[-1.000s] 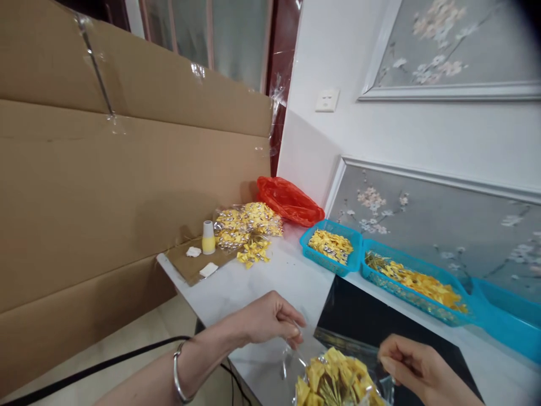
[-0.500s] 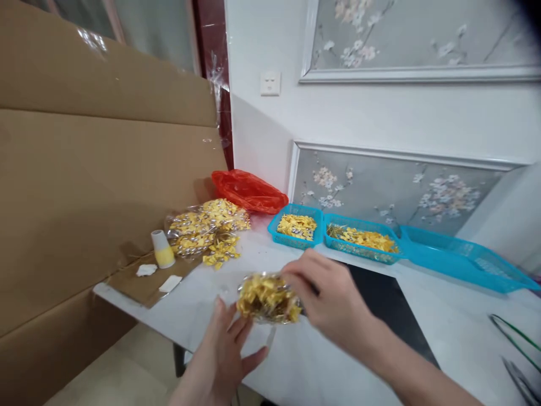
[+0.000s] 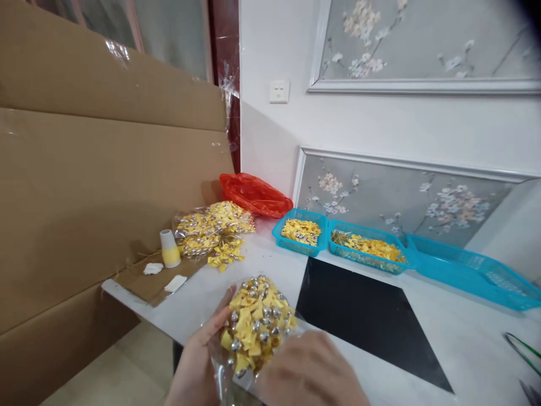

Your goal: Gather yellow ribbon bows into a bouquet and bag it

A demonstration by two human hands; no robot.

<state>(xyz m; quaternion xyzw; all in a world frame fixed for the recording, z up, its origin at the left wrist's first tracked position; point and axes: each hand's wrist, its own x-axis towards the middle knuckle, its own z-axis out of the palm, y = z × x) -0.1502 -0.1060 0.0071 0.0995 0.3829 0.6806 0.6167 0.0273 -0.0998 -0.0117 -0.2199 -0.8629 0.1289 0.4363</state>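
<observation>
A clear plastic bag [image 3: 253, 324] packed with yellow ribbon bows and silver beads is tilted up above the front of the table. My left hand [image 3: 198, 355] is closed around its left side, thumb up along the edge. Loose plastic hangs below at the bag's lower end. My right hand [image 3: 313, 372] is at the bag's lower right, fingers curled in toward it. Motion blur smears those fingers, so whether they grip the plastic is unclear.
Behind lie more bagged bows [image 3: 207, 225] with a loose pile [image 3: 226, 254], and a red plastic bag [image 3: 257, 197]. Blue baskets [image 3: 323, 234] line the wall. A black mat [image 3: 367, 321] lies at right. A thread cone [image 3: 170, 251] stands on cardboard at left, near the table edge.
The bag has come lower and nearer and turned, showing more beads. My left hand has closed around it. My right hand has moved from its upper right end down to the lower right.
</observation>
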